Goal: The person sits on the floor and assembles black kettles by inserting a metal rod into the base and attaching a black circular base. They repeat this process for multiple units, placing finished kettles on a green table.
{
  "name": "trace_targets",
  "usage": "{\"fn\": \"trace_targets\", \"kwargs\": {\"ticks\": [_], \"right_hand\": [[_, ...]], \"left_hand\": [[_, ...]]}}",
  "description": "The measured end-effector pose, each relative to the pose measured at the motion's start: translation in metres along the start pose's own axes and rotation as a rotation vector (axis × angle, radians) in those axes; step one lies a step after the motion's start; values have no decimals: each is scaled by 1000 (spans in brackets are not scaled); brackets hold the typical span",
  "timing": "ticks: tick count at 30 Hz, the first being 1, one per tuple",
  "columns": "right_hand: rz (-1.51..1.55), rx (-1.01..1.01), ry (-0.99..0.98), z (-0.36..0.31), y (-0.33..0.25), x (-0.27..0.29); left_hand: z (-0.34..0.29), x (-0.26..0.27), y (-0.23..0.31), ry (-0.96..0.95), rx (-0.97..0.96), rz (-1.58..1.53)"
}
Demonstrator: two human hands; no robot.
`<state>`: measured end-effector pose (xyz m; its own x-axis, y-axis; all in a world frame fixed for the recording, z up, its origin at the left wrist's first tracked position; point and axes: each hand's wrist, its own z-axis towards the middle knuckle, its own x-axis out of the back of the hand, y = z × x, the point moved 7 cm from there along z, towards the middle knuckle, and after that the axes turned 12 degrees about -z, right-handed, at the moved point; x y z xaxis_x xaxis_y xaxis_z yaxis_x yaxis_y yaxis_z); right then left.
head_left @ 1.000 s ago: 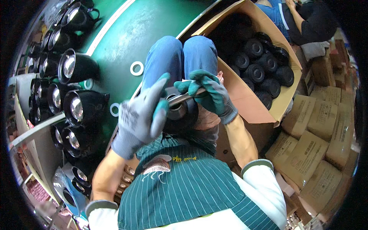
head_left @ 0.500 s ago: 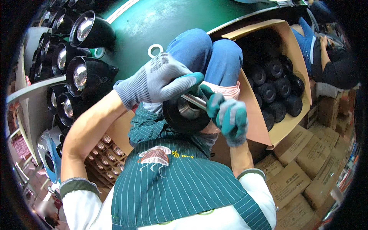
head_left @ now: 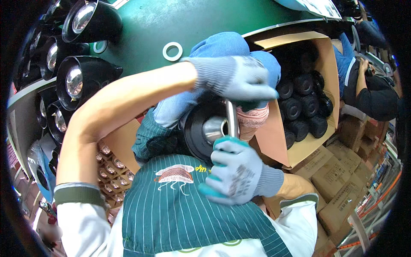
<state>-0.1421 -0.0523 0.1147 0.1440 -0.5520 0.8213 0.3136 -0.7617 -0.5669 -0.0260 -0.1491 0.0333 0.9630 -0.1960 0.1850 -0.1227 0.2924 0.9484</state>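
Between my knees sits a black round jug-like body with a silvery metal piece at its middle. A straight shiny metal bar lies across it, pointing away from me. My left hand, in a grey and green glove, is closed over the bar's far end and slightly blurred. Around the near end my right hand, in a matching glove, is wrapped with its fingers curled. The gloves hide both ends of the bar, and how it meets the metal piece cannot be seen.
Black jugs with shiny liners stand on the left. A white ring lies on the green table. At right stands an open carton of round black parts, near stacked boxes and another person. Silvery round parts fill a divided box.
The metal bar has swung clockwise, from slanting across to pointing nearly straight away from me. My left hand moved right; my right hand came nearer and to the left.
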Motion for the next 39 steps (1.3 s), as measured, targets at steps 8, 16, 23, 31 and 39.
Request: {"fn": "trace_targets", "kwargs": {"ticks": [8,16,23,31,39], "right_hand": [[100,-117,-203,43,5,-26],[-84,-67,-87,53,-2,-3],[-104,-28,193,34,-7,3],[933,-717,1423,-106,47,-41],[-39,-1101,1370,-133,146,-188]], "left_hand": [[47,-65,-9,-354,-20,-187],[47,-53,0,-434,108,-329],[-31,2,61,-382,836,488],[-27,-13,108,-483,990,571],[-13,-74,94,-582,1032,966]]}}
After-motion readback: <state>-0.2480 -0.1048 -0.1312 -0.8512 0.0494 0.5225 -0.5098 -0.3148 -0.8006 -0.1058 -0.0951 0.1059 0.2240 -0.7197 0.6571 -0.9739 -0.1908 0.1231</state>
